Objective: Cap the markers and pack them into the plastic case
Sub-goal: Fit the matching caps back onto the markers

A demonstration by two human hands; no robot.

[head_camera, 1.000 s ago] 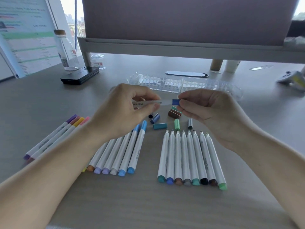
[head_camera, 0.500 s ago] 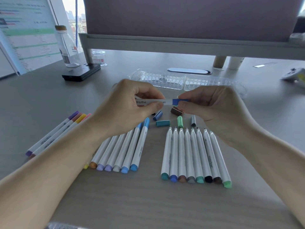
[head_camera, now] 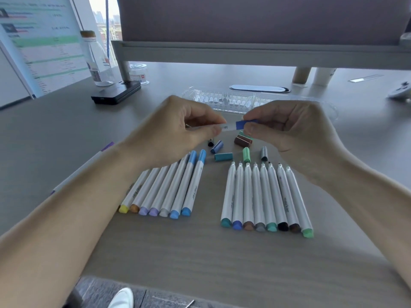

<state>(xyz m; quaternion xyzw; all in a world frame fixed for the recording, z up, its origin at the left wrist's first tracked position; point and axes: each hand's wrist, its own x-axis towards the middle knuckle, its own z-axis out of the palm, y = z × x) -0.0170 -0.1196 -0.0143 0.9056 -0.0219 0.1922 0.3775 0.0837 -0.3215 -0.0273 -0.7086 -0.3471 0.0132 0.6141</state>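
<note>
A white marker (head_camera: 225, 127) is held level in the air above a grey worktop (head_camera: 200, 258), between a person's two bare hands. The left hand (head_camera: 178, 132) has its grip clamped on the barrel, thumb and fingers curled round it. The right hand (head_camera: 295, 132) has its grip pinched on a dark blue cap (head_camera: 243, 124), which meets the marker's right end; I cannot tell whether it is pushed fully home.

Just beyond the marker lies the clear plastic case (head_camera: 222, 101). Beneath the marker, loose caps (head_camera: 223, 157) lie scattered. Nearer than the marker and to its right lies a row of eight uncapped markers (head_camera: 264, 194). Nearer and to its left is a second row of markers (head_camera: 169, 185), the two rightmost wearing light blue caps. Well to the marker's left sit a black box (head_camera: 116, 94) and a clear bottle (head_camera: 95, 61).
</note>
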